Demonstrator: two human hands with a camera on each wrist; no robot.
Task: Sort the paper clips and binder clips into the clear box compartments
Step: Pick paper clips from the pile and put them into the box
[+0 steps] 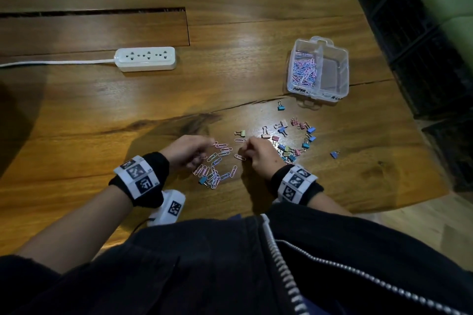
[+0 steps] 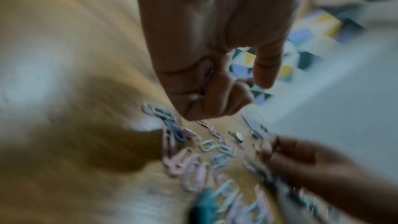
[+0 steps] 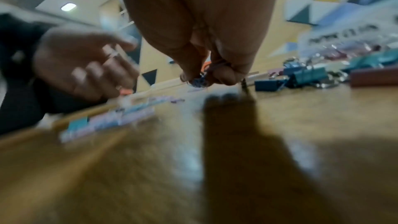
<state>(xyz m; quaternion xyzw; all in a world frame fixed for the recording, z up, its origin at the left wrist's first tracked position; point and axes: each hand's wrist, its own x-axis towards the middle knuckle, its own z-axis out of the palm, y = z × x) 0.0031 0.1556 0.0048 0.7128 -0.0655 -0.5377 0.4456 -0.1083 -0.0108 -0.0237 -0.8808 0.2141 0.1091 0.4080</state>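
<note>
A clear box [image 1: 340,59] stands at the right; its left compartment holds paper clips [image 1: 303,71] and its right one shows nothing inside. Loose pink and blue paper clips [image 1: 216,165] lie between my hands, and coloured binder clips [image 1: 294,137] are scattered to the right. My left hand [image 1: 206,147] hovers over the pile with fingers curled; the left wrist view shows the left hand [image 2: 215,94] with a thin purple clip caught in its fist. My right hand [image 1: 247,148] pinches small clips, seen blurred in the right hand [image 3: 204,77] close to the wood.
A white power strip [image 1: 146,59] with its cord lies at the back left. The wooden table [image 1: 102,115] has a dark crack and a rounded edge at the right. One blue binder clip [image 1: 334,154] sits apart at the right.
</note>
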